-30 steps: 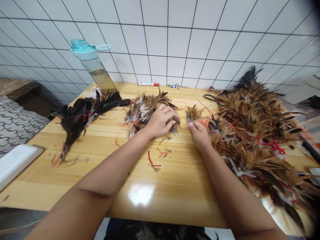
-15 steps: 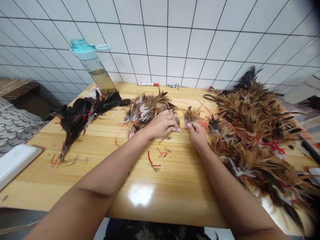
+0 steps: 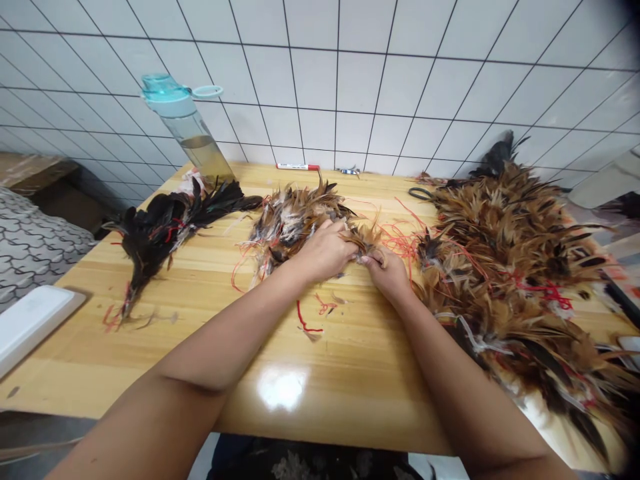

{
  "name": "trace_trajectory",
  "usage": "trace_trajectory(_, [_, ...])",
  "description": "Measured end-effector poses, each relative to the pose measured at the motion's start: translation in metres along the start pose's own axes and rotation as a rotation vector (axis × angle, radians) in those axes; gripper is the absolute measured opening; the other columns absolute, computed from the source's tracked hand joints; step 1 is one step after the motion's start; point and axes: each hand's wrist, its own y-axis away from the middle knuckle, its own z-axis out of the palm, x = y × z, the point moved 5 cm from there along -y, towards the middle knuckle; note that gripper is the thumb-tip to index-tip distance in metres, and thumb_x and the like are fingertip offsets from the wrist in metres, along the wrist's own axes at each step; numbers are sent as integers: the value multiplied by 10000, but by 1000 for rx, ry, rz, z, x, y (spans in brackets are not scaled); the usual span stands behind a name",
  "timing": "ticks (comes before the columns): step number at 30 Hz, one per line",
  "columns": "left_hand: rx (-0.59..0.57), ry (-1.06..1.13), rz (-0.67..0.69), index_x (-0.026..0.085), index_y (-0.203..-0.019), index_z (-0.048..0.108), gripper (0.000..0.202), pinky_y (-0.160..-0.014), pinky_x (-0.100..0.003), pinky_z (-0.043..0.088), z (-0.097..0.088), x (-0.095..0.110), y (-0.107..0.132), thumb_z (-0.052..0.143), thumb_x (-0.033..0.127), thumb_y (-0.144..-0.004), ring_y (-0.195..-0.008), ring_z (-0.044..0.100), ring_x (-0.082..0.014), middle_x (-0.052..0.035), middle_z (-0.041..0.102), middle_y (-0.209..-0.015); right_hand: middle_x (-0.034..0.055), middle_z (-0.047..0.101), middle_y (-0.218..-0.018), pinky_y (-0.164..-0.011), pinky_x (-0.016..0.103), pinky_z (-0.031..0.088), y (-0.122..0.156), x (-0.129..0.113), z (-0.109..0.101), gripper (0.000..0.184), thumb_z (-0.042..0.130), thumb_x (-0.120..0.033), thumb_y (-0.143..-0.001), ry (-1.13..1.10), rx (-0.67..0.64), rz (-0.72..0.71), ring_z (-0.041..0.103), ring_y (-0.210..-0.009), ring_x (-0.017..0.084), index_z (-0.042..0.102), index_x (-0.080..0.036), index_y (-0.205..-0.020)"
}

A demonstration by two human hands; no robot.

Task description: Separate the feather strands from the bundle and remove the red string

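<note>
Head view: I see the right hand (image 3: 391, 273) pinching a tuft (image 3: 369, 238), tips toward the table (image 3: 360, 373)'s far edge; just left, against the pile (image 3: 296, 215), is the left hand (image 3: 327, 252), grip unclear to me.

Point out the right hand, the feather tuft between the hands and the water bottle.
Right hand (image 3: 391, 274), head view: back of the hand.
Feather tuft (image 3: 367, 238), head view: its brown plumes.
Water bottle (image 3: 189, 129), head view: clear body, above the liquid.
</note>
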Motion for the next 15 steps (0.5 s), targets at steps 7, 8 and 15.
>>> trace_trajectory(7, [45, -89, 53, 188, -759, 686, 157, -779, -387, 335, 0, 3, 0, 574, 246, -853, -921, 523, -243, -84, 664, -859, 42, 651, -731, -655, 285, 414, -1, 2, 4, 196, 588, -331, -810, -50, -56, -23, 582, -704, 180, 665, -202, -683])
trace_trajectory(8, [44, -95, 60, 187, -745, 684, 172, -778, -389, 337, 1, 4, 0, 573, 257, -855, -911, 521, -243, -84, 655, -845, 46, 661, -738, -664, 288, 417, 0, 1, 4, 197, 588, -330, -810, -42, -73, -29, 588, -714, 184, 675, -204, -686])
trace_trajectory(15, [247, 33, -77, 175, -1055, 652, 230, -873, -383, 387, -14, -5, 1, 503, 228, -889, -1000, 488, -236, -106, 628, -1055, 32, 646, -733, -758, 302, 442, -2, 4, -6, 237, 501, -303, -839, -225, 1, -13, 596, -760, 181, 631, -201, -668])
